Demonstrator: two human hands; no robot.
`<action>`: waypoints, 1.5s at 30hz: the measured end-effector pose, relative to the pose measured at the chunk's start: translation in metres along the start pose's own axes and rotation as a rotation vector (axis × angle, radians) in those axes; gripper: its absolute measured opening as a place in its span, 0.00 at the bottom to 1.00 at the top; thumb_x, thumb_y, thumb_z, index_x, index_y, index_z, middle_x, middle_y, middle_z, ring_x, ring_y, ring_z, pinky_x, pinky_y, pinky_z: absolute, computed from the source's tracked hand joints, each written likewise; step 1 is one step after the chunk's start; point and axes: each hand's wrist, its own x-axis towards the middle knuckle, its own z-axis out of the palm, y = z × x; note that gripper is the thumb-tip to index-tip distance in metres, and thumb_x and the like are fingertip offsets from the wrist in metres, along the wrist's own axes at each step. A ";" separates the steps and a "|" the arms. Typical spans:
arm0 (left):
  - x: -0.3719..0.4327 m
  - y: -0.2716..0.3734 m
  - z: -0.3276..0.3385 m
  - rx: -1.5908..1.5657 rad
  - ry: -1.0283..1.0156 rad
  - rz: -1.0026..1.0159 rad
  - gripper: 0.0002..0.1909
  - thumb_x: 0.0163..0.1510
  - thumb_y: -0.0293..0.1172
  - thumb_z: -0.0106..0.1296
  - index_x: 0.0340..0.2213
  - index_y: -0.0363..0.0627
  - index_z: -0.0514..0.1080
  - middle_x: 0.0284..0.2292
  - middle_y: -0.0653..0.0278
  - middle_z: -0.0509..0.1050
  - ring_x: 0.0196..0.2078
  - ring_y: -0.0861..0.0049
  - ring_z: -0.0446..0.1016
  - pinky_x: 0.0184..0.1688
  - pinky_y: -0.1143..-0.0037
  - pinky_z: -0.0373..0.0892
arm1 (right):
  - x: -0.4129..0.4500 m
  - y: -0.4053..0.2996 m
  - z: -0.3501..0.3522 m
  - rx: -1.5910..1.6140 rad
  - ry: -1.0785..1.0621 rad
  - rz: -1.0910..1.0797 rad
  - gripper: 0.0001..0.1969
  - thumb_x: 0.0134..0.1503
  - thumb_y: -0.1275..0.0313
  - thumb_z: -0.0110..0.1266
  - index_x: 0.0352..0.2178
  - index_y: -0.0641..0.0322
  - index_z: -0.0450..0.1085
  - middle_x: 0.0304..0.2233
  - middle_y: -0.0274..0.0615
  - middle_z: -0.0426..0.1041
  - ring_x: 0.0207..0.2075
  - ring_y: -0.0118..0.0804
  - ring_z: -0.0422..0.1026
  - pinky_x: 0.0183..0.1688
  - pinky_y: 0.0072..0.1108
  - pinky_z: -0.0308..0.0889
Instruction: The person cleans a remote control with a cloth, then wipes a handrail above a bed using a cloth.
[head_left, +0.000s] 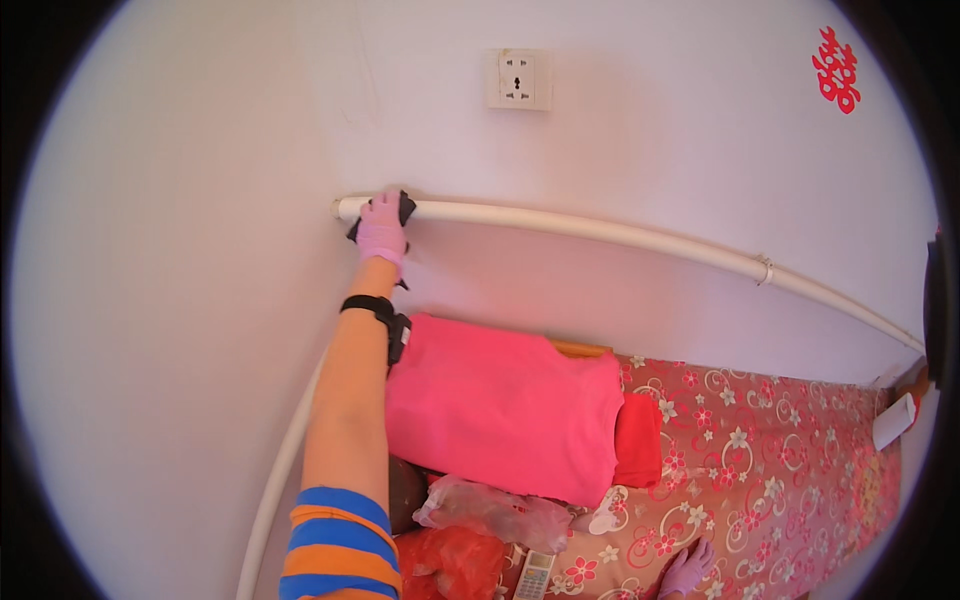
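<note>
My left hand (382, 231), in a pink glove, grips a black cloth (406, 208) wrapped over a white pipe (570, 222) close to its left end on the wall. A black strap with a small device circles that wrist. My right hand (687, 571), also gloved in pink, rests low in the view with its fingers apart on a floral-patterned covering (720, 465). Between the arms lies a bright pink cloth (502, 405), with a folded red cloth (637, 442) partly under its right edge.
Below the pink cloth lie a clear plastic bag (495, 514), a red plastic bag (454, 562) and a remote control (535, 576). A wall socket (517, 81) sits above the pipe. Another white pipe (279, 480) runs down at left. A white cylindrical object (894, 422) lies far right.
</note>
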 end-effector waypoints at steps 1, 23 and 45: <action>0.003 -0.011 0.003 -0.051 0.008 -0.044 0.25 0.39 0.21 0.55 0.42 0.49 0.64 0.44 0.60 0.66 0.46 0.58 0.64 0.48 0.66 0.65 | -0.001 -0.006 -0.005 -0.011 -0.003 -0.014 0.27 0.59 0.58 0.39 0.57 0.58 0.53 0.57 0.52 0.56 0.57 0.56 0.54 0.62 0.43 0.42; -0.020 0.006 0.019 -0.429 0.146 -0.075 0.38 0.36 0.16 0.51 0.52 0.57 0.60 0.52 0.58 0.60 0.51 0.53 0.61 0.52 0.64 0.63 | -0.001 -0.014 -0.011 -0.094 -0.132 0.089 0.29 0.59 0.56 0.37 0.59 0.55 0.51 0.59 0.53 0.52 0.58 0.63 0.52 0.59 0.43 0.48; -0.035 0.054 -0.014 -2.537 0.230 -1.090 0.18 0.51 0.39 0.50 0.41 0.40 0.66 0.36 0.62 0.70 0.41 0.68 0.69 0.44 0.71 0.68 | 0.001 0.005 0.018 0.126 0.105 0.016 0.27 0.53 0.68 0.47 0.55 0.60 0.54 0.55 0.51 0.56 0.59 0.51 0.51 0.61 0.38 0.44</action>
